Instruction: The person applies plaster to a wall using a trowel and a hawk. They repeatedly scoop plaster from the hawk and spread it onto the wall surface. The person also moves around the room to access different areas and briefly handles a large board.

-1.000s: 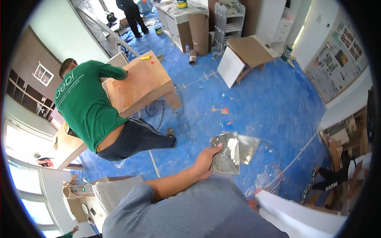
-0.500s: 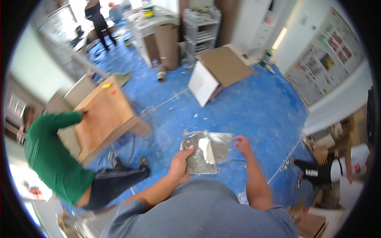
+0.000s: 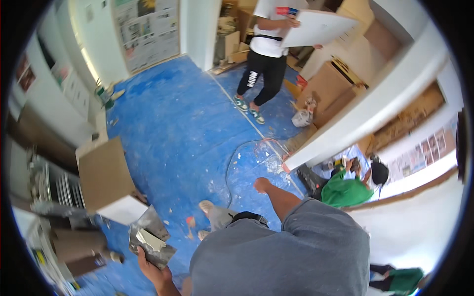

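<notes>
My left hand is closed on the near edge of a grey metal plastering trowel, at the lower left. White putty lies on its face. A second flat metal blade overlaps its far side; how the two are joined or held cannot be made out. Bent at the elbow, my right arm reaches out over the floor sheet. My right hand has its fingers curled in, and nothing shows in it.
Blue sheeting covers the floor, crossed by a dark cable. A brown-topped box-like piece stands left. Ahead, a person carries a white panel. Beyond a white post, a person in green crouches at the right.
My view has swung to the right, bringing the person with the panel to the front. The trowel stays in my left hand, now lower left. My right hand is farther from it and more curled.
</notes>
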`<state>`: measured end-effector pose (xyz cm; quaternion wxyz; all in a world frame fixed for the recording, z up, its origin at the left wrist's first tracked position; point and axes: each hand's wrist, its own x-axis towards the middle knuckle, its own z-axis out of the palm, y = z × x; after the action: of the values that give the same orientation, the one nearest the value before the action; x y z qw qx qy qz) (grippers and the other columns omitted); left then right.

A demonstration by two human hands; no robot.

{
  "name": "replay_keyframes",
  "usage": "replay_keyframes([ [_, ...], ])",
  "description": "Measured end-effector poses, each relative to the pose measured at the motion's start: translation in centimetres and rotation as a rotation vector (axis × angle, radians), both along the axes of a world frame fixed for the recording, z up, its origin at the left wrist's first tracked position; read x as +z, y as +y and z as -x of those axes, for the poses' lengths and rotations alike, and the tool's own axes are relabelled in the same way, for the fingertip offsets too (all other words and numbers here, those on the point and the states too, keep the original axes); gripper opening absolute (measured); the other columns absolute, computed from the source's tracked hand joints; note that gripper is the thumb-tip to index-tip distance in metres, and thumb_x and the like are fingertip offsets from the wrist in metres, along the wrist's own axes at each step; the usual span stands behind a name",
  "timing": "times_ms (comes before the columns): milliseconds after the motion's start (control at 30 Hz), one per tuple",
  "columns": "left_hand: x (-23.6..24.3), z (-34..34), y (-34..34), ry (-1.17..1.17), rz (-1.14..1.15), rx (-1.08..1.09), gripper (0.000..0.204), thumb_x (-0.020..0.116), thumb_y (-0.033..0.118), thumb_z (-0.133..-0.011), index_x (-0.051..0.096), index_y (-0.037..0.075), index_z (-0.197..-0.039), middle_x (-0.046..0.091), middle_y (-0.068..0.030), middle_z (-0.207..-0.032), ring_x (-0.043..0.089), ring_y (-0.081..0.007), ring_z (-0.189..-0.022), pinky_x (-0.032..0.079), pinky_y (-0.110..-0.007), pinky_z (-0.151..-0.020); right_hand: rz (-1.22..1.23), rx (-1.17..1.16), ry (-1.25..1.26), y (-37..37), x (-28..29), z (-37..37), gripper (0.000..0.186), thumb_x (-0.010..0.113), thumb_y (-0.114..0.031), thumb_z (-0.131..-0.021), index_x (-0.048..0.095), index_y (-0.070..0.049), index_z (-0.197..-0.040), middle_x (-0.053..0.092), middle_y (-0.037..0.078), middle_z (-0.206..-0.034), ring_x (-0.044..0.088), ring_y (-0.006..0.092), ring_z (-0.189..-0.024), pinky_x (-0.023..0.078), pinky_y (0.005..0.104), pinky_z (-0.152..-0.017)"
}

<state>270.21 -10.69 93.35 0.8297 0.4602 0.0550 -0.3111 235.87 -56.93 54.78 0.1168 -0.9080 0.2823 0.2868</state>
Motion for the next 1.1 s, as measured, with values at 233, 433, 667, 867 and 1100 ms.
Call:
replay_keyframes([
  [233, 0.0, -9.3, -6.8, 0.026, 0.023, -0.171, 0.04, 0.055, 0.034, -0.106, 0.059, 0.003, -0.132, 0.068, -0.0088, -0.124, 0.068, -0.023, -0.109, 0.053, -0.039, -0.095, -0.446, -0.471, -0.347, 7.9, -2.3, -14.9, 0.034, 0.066, -0.007, -0.079, 0.075, -0.013, -0.111, 0.076, 0.009, -0.086, 0.073, 0.0214, -0.07, 0.057, 0.0372, -0.06],
  [433, 3.6, -11.5, -10.1, 0.135, 0.047, -0.377, 0.039, 0.053, 0.032, -0.106, 0.058, 0.003, -0.132, 0.069, -0.0098, -0.124, 0.069, -0.0242, -0.11, 0.055, -0.042, -0.096, -0.353, -0.525, -0.56, 6.6, 2.6, -19.6, 0.029, 0.07, -0.008, -0.076, 0.077, -0.011, -0.104, 0.074, 0.01, -0.08, 0.07, 0.0197, -0.064, 0.055, 0.0369, -0.054],
  [667, -0.5, -19.8, -6.5, 0.209, 0.099, -0.546, 0.042, 0.049, 0.03, -0.108, 0.055, 0.004, -0.14, 0.066, -0.0101, -0.133, 0.066, -0.0262, -0.117, 0.052, -0.044, -0.1, -0.389, -1.29, -0.775, 9.7, 5.4, -17.3, 0.023, 0.067, -0.004, -0.076, 0.078, -0.013, -0.094, 0.075, 0.007, -0.079, 0.07, 0.0196, -0.062, 0.056, 0.0345, -0.056],
  [867, -2.7, -23.4, -3.0, 0.216, 0.055, -0.677, 0.043, 0.05, 0.032, -0.107, 0.054, 0.003, -0.139, 0.065, -0.0102, -0.132, 0.065, -0.0263, -0.116, 0.051, -0.043, -0.1, -0.182, -1.278, -0.582, 21.9, 7.9, -16.5, 0.019, 0.065, -0.021, -0.083, 0.078, -0.018, -0.096, 0.075, 0.012, -0.1, 0.071, 0.0318, -0.098, 0.057, 0.0461, -0.086],
  [1100, -3.2, -27.6, -3.9, 0.146, -0.151, -1.029, 0.045, 0.051, 0.035, -0.107, 0.054, 0.004, -0.139, 0.063, -0.0099, -0.133, 0.062, -0.0259, -0.121, 0.05, -0.043, -0.102, -0.141, -1.007, -0.218, 45.2, -1.3, -15.2, 0.027, 0.063, -0.016, -0.083, 0.076, -0.015, -0.106, 0.077, 0.003, -0.091, 0.074, 0.0211, -0.082, 0.059, 0.039, -0.075],
])
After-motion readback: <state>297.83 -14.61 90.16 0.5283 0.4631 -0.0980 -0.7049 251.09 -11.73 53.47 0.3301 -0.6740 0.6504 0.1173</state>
